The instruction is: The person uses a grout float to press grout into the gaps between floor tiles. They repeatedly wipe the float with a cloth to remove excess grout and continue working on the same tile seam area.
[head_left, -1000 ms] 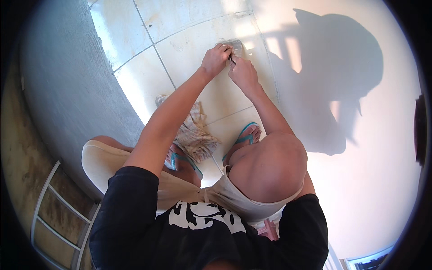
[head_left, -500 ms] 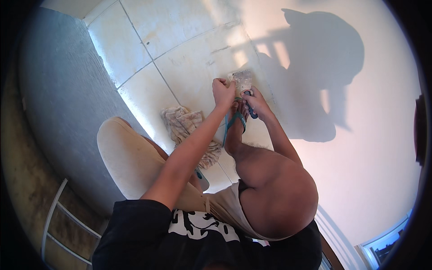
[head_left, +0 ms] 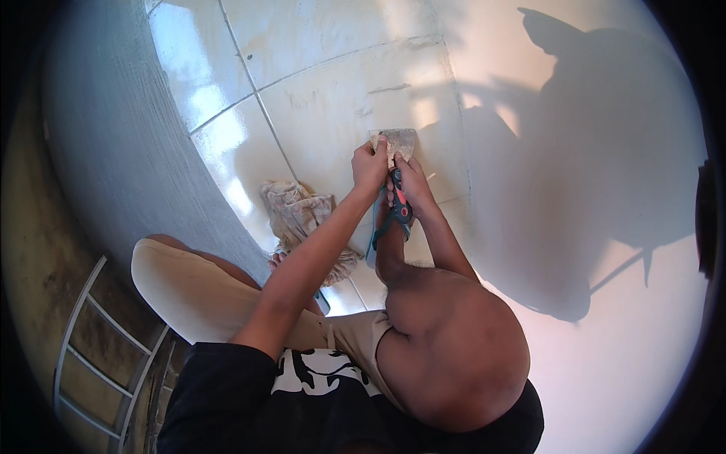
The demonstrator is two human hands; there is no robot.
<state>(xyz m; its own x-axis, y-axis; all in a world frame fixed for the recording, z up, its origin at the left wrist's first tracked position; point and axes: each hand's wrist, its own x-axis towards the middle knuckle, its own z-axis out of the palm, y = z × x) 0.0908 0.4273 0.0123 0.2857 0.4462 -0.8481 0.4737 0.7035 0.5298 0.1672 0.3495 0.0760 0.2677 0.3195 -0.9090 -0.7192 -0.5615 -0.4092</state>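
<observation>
Above my sandalled right foot I hold a putty knife [head_left: 399,193], its wide, crusted metal blade pointing away from me. The handle is dark with red parts. My right hand [head_left: 414,185] is closed around the handle near the blade, part of the grip showing beside the fingers. My left hand [head_left: 369,166] pinches the left side of the blade, thumb on its face. Pale residue covers part of the blade. To the left of my left forearm, a crumpled, stained rag [head_left: 297,212] lies on the tiles.
Pale floor tiles [head_left: 325,106] with dark joints run ahead, wet-looking at the left. A rough grey surface [head_left: 113,136] borders them on the left. A smooth pale wall [head_left: 605,363] with my shadow rises at right. A metal ladder-like frame [head_left: 113,340] stands at lower left.
The putty knife has turned so its handle points back toward me. My left hand has come onto the blade from beside it. The view has shifted a little.
</observation>
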